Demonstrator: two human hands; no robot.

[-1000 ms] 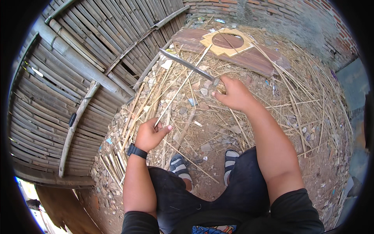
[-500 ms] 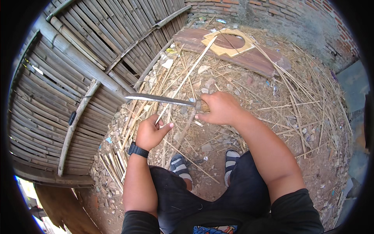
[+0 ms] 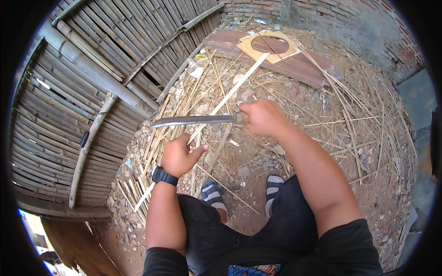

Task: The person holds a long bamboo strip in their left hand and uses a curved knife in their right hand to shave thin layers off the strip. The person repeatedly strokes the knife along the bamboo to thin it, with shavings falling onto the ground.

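Observation:
A long pale bamboo strip (image 3: 240, 83) runs slantwise through my left hand (image 3: 178, 157), whose fingers are closed round it. One end reaches far toward the yellow cut-out board, and the other shows past my wrist at the lower left. My right hand (image 3: 264, 117) grips a machete (image 3: 195, 120) by its wooden handle. The long metal blade points left and lies across the strip, just beyond my left hand. From this angle I cannot tell whether the edge touches the strip.
A bamboo slat wall (image 3: 76, 142) stands close on the left, with a brick wall (image 3: 331, 27) at the back. Beyond my hands lie a brown plank (image 3: 221, 44) and a yellow board (image 3: 247, 48) with a round hole. Bamboo strips (image 3: 133, 195) and shavings litter the ground around my sandalled feet.
My right hand and the machete have moved slightly away from me. The strip has shifted toward me, its near end now showing past my left wrist, and its broader face shows.

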